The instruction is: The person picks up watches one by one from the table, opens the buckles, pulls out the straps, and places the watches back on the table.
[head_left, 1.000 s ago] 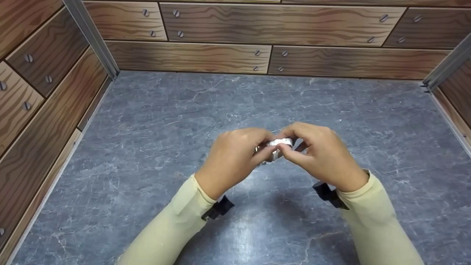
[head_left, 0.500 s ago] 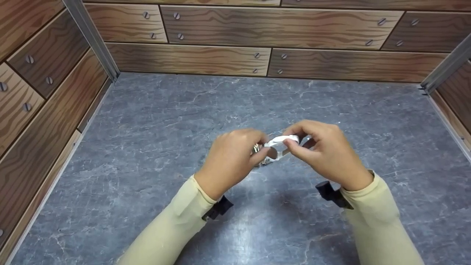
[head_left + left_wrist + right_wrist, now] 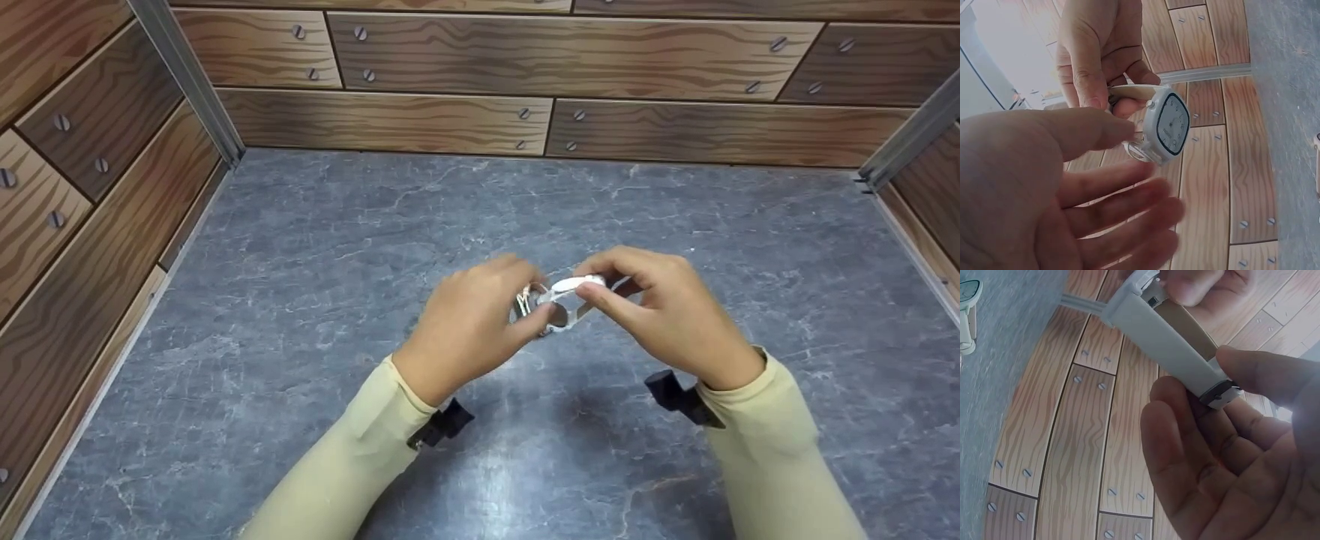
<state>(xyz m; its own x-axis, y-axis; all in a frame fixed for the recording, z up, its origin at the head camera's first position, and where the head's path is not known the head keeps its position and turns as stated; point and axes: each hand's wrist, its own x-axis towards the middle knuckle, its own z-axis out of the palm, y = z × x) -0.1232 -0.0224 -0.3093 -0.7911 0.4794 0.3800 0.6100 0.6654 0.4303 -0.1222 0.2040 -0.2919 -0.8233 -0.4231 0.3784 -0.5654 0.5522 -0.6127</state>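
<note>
A white wristwatch (image 3: pixel 1171 126) with a rounded square face hangs above the table between both hands. My right hand (image 3: pixel 660 311) pinches its white strap (image 3: pixel 1157 340) near the metal buckle end, thumb on one side and fingers on the other. Beside the case, my left hand (image 3: pixel 476 322) has its thumb against the near strap part, and its fingers (image 3: pixel 1123 208) spread loosely apart. Thin strap loops show between thumb and fingers in the left wrist view. In the head view the watch (image 3: pixel 574 285) appears edge-on, partly covered by the fingers.
The grey marbled table (image 3: pixel 337 225) is bounded by wood-patterned walls (image 3: pixel 442 52) with metal corner posts. At the left edge of the right wrist view appears another watch-like shape (image 3: pixel 968 312); I cannot tell whether it is a reflection. Black camera mounts (image 3: pixel 679 397) sit on both wrists.
The right hand has shifted slightly right, and the watch has opened out between the hands. The left hand's fingers have since loosened and lifted away from its thumb, showing more of the strap.
</note>
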